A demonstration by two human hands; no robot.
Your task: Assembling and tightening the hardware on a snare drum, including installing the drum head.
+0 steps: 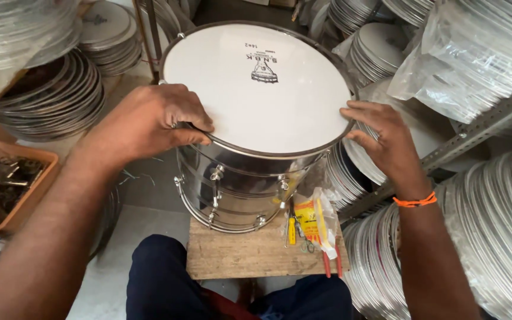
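Note:
A shiny metal drum (232, 189) with a white drumhead (256, 89) stands tilted on a low wooden stool (238, 255) between my knees. My left hand (143, 121) lies over the near-left rim, fingers curled onto the head's edge. My right hand (380, 133) presses against the right rim, fingers spread along the hoop. An orange thread band (415, 202) circles my right wrist.
Stacks of metal hoops and drumheads (54, 95) fill the left and far side, more rings (493, 231) crowd the right under a metal rack (475, 127). An orange tray of metal parts (7, 184) sits left. A yellow packet, screwdriver and red-handled pliers (315, 228) lie on the stool.

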